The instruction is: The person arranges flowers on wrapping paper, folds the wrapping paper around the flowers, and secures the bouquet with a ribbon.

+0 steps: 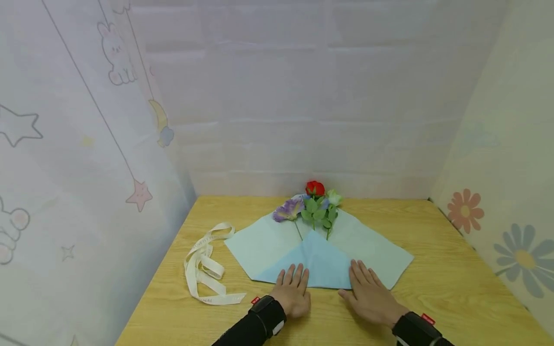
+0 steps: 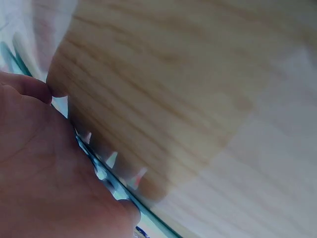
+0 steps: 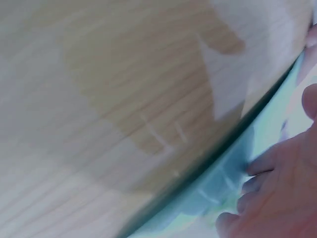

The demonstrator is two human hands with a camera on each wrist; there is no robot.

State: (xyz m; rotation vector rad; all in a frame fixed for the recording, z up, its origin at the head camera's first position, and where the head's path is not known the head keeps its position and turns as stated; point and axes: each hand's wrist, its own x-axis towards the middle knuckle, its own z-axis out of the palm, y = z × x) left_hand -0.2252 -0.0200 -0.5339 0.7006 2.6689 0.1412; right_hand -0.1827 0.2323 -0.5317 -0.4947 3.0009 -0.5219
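Observation:
A sheet of pale blue wrapping paper (image 1: 376, 245) lies on the table, its near part folded up into a brighter blue triangle (image 1: 322, 264). Several artificial flowers rest on the sheet: a red rose (image 1: 315, 188), a purple flower (image 1: 289, 210) and a pale green one (image 1: 334, 197), their stems running under the fold. My left hand (image 1: 292, 292) lies flat with straight fingers on the folded edge, left of centre. On the right of the same edge, my right hand (image 1: 370, 294) presses with fingers extended, thumb apart. Both wrist views show the paper's edge (image 3: 233, 148) beneath the fingers.
A loosely coiled white ribbon (image 1: 203, 269) with printed letters lies left of the paper. The wooden table (image 1: 450, 283) is bordered by a white back wall (image 1: 303, 96) and patterned cloths at both sides.

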